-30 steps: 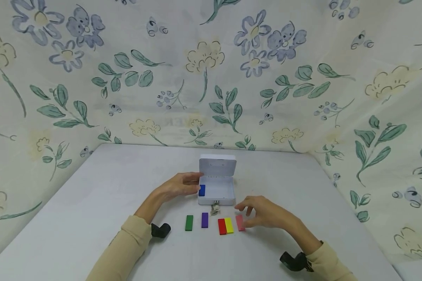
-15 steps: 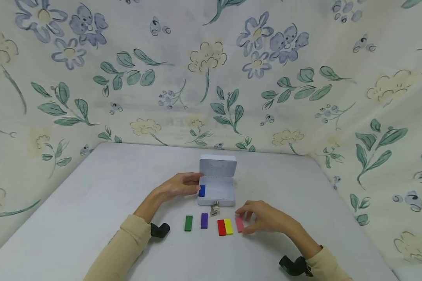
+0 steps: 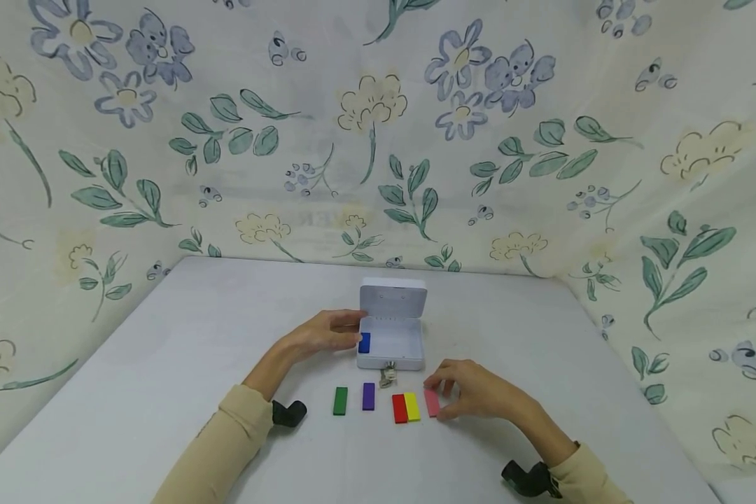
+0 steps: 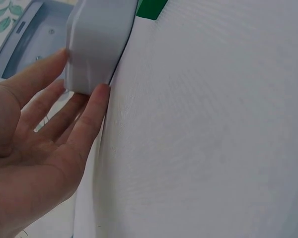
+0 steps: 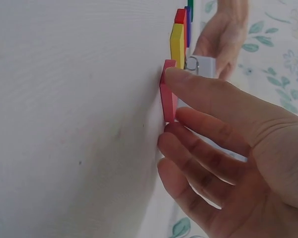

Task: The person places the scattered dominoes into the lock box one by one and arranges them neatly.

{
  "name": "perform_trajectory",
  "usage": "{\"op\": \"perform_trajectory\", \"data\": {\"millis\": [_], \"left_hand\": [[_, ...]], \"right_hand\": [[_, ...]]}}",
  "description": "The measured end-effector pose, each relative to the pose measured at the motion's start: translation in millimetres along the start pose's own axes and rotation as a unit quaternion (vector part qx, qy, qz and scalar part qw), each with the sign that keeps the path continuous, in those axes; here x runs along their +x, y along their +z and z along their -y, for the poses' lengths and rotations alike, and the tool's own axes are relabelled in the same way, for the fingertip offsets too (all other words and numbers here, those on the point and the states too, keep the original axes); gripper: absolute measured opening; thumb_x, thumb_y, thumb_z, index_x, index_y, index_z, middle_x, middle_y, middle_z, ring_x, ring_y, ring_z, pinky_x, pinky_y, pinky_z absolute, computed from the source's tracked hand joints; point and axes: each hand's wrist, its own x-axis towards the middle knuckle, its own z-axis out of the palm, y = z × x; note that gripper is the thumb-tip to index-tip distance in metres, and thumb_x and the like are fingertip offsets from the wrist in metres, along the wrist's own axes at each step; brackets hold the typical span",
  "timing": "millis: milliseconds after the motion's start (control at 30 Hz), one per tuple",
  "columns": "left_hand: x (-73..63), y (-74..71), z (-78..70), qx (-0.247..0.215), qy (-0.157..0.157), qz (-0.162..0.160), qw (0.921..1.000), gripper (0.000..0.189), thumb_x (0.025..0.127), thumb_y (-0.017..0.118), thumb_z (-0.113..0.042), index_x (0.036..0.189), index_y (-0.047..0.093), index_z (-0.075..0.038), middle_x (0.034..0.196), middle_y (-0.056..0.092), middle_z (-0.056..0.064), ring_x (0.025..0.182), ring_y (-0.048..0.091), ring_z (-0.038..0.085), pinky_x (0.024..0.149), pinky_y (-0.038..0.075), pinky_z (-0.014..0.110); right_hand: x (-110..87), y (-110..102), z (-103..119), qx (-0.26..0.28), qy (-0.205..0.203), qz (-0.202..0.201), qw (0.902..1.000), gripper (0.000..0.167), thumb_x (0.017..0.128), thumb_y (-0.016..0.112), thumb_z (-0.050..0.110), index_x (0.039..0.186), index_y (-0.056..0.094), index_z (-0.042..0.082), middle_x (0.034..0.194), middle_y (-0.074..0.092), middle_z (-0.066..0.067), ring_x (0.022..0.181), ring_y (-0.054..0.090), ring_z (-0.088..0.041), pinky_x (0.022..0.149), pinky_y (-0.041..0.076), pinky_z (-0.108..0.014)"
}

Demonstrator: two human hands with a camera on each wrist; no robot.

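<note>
A small white cash box (image 3: 406, 341) stands with its lid (image 3: 393, 299) raised, and keys (image 3: 388, 376) hang from its front lock. Against its left wall rest the straight, spread fingers of my left hand (image 3: 318, 333). Inside, at the left, lies a blue block (image 3: 365, 343). My right hand (image 3: 481, 392) pinches a flat pink block (image 3: 432, 403) between thumb and index finger, end to end; the right wrist view shows this pink block (image 5: 167, 99) standing close to the table, its other fingers loosely bent beside it.
Left of the pink block, yellow (image 3: 412, 406) and red (image 3: 400, 409) blocks touch side by side. Purple (image 3: 368, 396) and green (image 3: 340, 401) blocks lie farther left on the white table (image 3: 227, 301). Flowered cloth (image 3: 327, 154) hangs along the back and sides.
My right hand has moved slightly toward me, and its thumb and index finger have come onto the ends of the pink block. The left hand has stayed at the box.
</note>
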Motion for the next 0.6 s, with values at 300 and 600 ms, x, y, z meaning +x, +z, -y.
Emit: {"op": "perform_trajectory", "data": {"millis": [300, 600], "left_hand": [[-1.1, 0.9, 1.4, 0.006, -0.004, -0.003, 1.0, 0.061, 0.089, 0.072, -0.029, 0.145, 0.047, -0.03, 0.153, 0.045, 0.004, 0.14, 0.044, 0.028, 0.111, 0.043, 0.051], [-0.3, 0.1, 0.9, 0.009, -0.001, -0.004, 1.0, 0.06, 0.089, 0.071, -0.03, 0.145, 0.047, -0.032, 0.153, 0.045, 0.002, 0.141, 0.043, 0.028, 0.111, 0.042, 0.052]], "right_hand": [[1.1, 2.6, -0.3, -0.005, 0.003, 0.0, 1.0, 0.039, 0.076, 0.084, 0.018, 0.112, 0.072, 0.011, 0.106, 0.064, 0.002, 0.087, 0.061, -0.011, 0.069, 0.052, -0.017], [2.0, 2.0, -1.9, -0.015, 0.002, -0.006, 0.9999, 0.038, 0.076, 0.084, 0.018, 0.112, 0.073, 0.011, 0.105, 0.064, 0.002, 0.088, 0.061, -0.013, 0.072, 0.053, -0.019]]}}
